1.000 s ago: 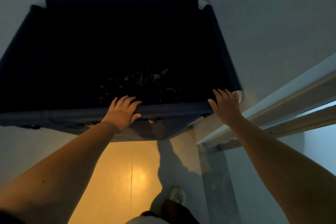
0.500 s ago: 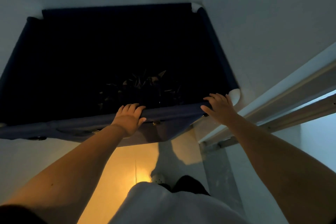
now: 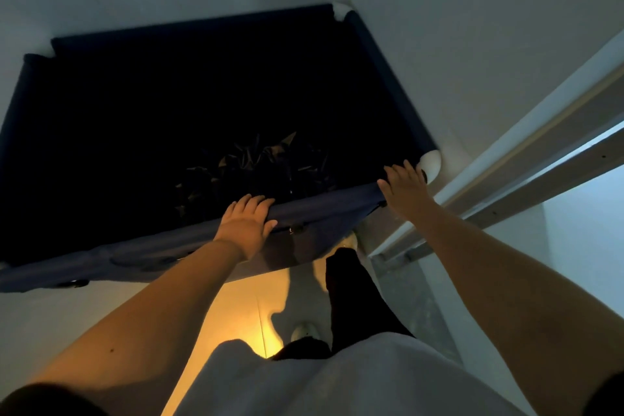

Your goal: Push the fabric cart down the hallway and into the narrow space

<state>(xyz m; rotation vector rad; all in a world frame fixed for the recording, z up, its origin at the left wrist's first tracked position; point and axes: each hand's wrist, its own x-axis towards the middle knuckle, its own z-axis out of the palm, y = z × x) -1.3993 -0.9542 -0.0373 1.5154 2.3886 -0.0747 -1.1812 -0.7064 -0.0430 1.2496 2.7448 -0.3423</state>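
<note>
The fabric cart [image 3: 331, 204] is a deep navy-blue cloth bin with white corner pieces, seen from above. It sits between white walls, its far rim close to the back wall. Crumpled dark material [image 3: 256, 165] lies at its bottom. My left hand [image 3: 246, 224] lies over the near rim near its middle, fingers curled on the fabric edge. My right hand [image 3: 403, 191] presses on the same rim by the near right corner, next to the white corner cap [image 3: 430, 162].
A white wall [image 3: 472, 44] runs close along the cart's right side. A metal door track or frame [image 3: 506, 186] crosses diagonally at the right. Below me is a glossy floor [image 3: 243, 311] with a warm light reflection, plus my dark trouser leg and white shoes.
The cart has rolled forward, deeper between the walls, and sits farther up in view. My body and one leg have stepped in behind it. Both hands stay on the near rim.
</note>
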